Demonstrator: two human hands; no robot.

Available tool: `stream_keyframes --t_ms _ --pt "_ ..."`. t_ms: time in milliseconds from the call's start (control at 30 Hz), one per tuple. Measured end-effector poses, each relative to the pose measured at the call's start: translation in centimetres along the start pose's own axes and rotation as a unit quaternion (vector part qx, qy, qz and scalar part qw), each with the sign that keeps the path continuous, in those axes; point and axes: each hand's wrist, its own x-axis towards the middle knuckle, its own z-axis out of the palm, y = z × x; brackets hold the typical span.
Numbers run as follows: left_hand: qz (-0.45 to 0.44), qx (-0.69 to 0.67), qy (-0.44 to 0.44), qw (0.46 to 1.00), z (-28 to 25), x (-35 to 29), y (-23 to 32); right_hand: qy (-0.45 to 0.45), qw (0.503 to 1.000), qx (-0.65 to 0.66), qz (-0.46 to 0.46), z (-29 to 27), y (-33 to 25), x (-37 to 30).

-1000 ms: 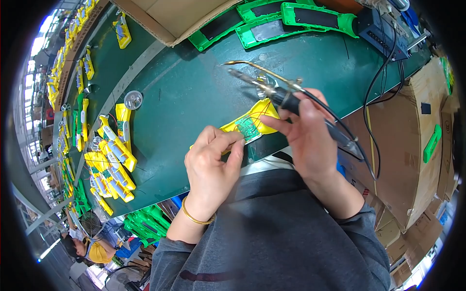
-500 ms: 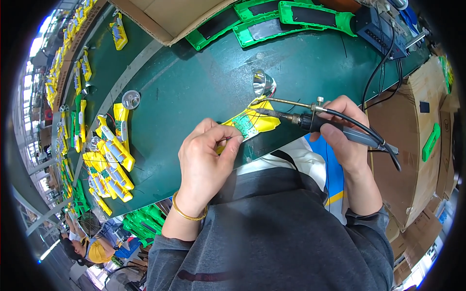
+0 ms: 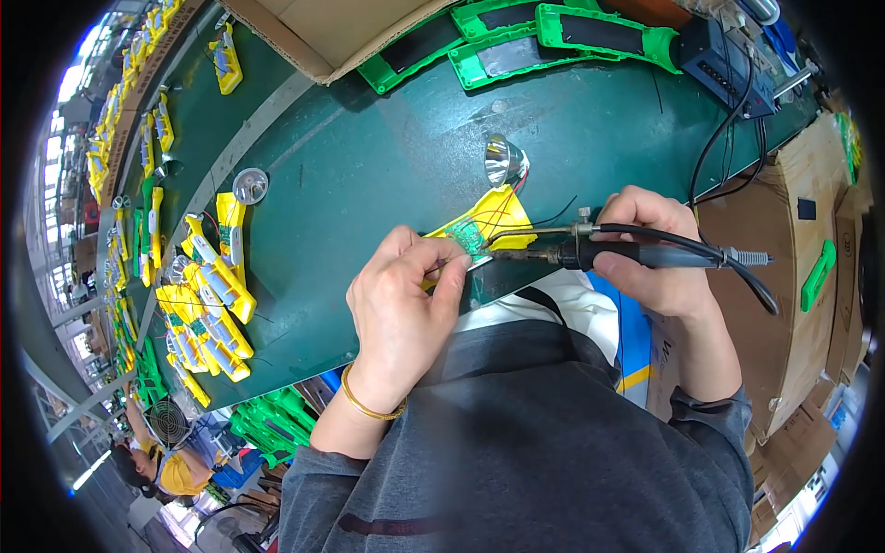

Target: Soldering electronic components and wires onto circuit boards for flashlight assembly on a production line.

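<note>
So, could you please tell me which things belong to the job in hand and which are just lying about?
Seemingly in the job:
soldering iron, in the right hand
yellow casing and green circuit board, at the left hand
wired silver reflector

Probably lying about:
green casings
cardboard box
grouped yellow casings on the left

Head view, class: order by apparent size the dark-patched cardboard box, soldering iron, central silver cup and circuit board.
1. Cardboard box
2. Soldering iron
3. Unsure: silver cup, circuit board (left hand may hide part)

On the bench (image 3: 369, 175), a reflector (image 3: 504, 161) sits behind the circuit board (image 3: 467, 236). Housings (image 3: 218, 288) lie clustered left; a control box (image 3: 728, 72) stands back right.
</note>
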Motion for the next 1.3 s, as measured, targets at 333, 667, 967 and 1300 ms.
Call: stream_keyframes --t_ms 333,667,967,1300 --pt "0.008 -0.003 0.006 1.0 0.3 0.1 0.5 -0.023 0.999 -0.041 0.012 -0.5 -1.0 1.2" --pt "0.005 -0.002 -0.003 1.0 0.2 0.9 0.4 0.005 0.988 0.13 0.079 -1.4 0.1 1.8" --pt "0.05 0.027 0.03 0.998 0.2 0.4 0.8 0.084 0.963 0.252 -0.041 -2.0 2.8 0.8" --pt "0.078 0.003 0.022 0.997 -0.1 -0.5 -0.6 0.116 0.948 0.288 -0.068 -2.3 4.8 1.4"
